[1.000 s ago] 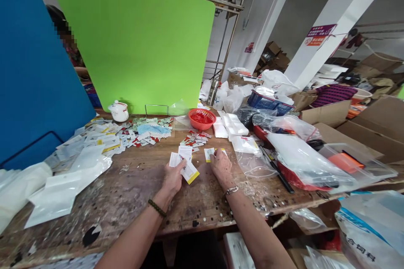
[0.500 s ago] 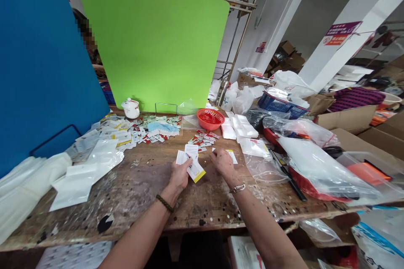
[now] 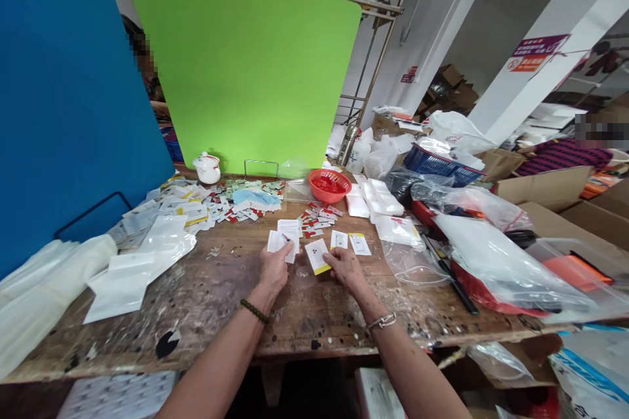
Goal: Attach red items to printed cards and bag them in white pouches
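Note:
My left hand (image 3: 275, 268) is closed around a few white printed cards (image 3: 283, 242), fanned out above the table. Between the thumb and fingers of my right hand (image 3: 346, 267) is a white card with a yellow edge (image 3: 317, 256), dark dots printed on its face. Just beyond that hand, two more yellow-edged cards lie on the wood, a near one (image 3: 339, 239) and one to its right (image 3: 360, 244). Small red-and-white packets (image 3: 317, 217) are heaped behind them, in front of a red plastic basket (image 3: 330, 186) with red pieces inside.
A large pile of packets (image 3: 196, 206) covers the back left of the worn wooden table (image 3: 216, 308), beside a lidded white pot (image 3: 207, 168). White sheets (image 3: 122, 278) lie at left. Plastic bags (image 3: 506, 262) and a dark bar (image 3: 457, 285) crowd the right. A green panel (image 3: 246, 65) stands behind.
My right hand now grips the yellow-edged dotted card, which was in my left hand before. That card has moved right, away from the fanned cards. The view has shifted slightly.

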Tool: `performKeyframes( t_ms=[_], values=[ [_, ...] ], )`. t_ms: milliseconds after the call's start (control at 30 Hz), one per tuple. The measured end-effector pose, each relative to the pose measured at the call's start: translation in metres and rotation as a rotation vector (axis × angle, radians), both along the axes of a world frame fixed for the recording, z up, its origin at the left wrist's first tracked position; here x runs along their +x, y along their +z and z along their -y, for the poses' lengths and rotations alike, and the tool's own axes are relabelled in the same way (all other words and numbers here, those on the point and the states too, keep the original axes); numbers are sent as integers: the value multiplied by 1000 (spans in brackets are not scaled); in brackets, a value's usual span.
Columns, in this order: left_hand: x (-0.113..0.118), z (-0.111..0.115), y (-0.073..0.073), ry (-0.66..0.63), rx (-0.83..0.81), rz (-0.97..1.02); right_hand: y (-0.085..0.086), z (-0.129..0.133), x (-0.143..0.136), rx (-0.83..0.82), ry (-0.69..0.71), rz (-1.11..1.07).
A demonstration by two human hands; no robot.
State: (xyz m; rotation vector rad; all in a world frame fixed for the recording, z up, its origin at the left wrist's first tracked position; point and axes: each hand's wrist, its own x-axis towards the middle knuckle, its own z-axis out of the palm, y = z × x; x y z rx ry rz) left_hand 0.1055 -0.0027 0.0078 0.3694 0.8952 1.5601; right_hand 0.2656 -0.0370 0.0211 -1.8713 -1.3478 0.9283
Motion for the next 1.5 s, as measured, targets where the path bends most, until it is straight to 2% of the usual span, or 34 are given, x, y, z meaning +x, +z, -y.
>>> performKeyframes(
  t_ms=[133,267,367,433,500,600,700,833,1000,1200,1367,1500],
  values=[
    [-3,-3,0,16,6,-24,11,-5,6,-2,-52,373],
    [-2,-1,-3,-23,22,-50,14,-6,-7,-17,-21,501],
    [-1,0,-4,-33,6,-61,12,-1,-13,-34,32,733],
    [-1,-1,-4,-40,-21,-66,12,-2,-13,6,17,834],
    [0,-1,-2,-54,-49,-67,13,-11,-11,90,14,846],
    [1,0,1,-76,-80,-67,13,-37,-11,194,151,827],
    [0,1,3,-79,-87,-65,11,-64,-13,187,296,836],
    [-1,2,3,-67,-84,-68,6,-81,-13,184,371,850],
    [-2,2,4,-56,-66,-63,13,-77,-15,259,425,897],
    [-2,1,1,-68,-53,-55,32,-57,-6,92,220,731],
    [1,1,-1,-66,-90,-93,24,-25,-3,42,215,701],
    [1,3,0,-93,-81,-101,15,-18,-8,141,143,642]
  ],
)
